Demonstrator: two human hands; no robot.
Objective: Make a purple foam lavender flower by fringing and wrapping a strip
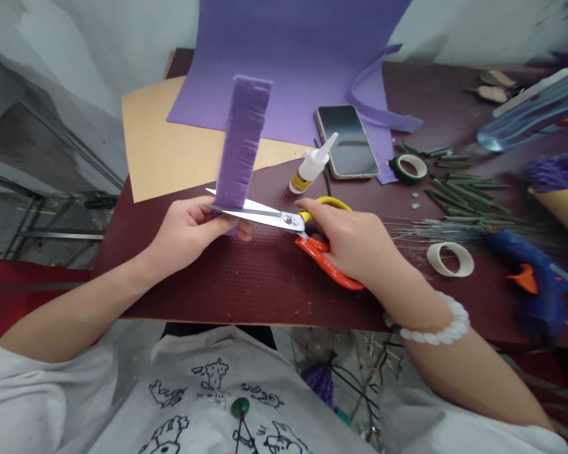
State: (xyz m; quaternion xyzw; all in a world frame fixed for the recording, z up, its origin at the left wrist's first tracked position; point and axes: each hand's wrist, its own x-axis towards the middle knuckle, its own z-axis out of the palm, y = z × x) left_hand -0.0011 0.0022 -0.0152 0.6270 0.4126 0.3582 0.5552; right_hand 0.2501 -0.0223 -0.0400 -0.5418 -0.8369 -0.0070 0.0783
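Upright in my left hand (189, 230) is a purple paper strip (243, 139), pinched near its lower end. Short slits run along the strip's right edge. My right hand (348, 236) grips scissors (288, 221) with one yellow and one red-orange handle. Their blades are parted around the lower part of the strip, just above my left fingers. A small glue bottle (307, 171) with a white pointed nozzle stands beyond the scissors, beside a phone (348, 142) lying face up.
Behind lie a large purple sheet (284, 50) and a tan sheet (170, 139). To the right are green tape (409, 168), green stems (464, 195), thin wires (421, 230), a pale tape roll (449, 260) and a blue glue gun (539, 284). The table's front edge (265, 320) runs close to my body.
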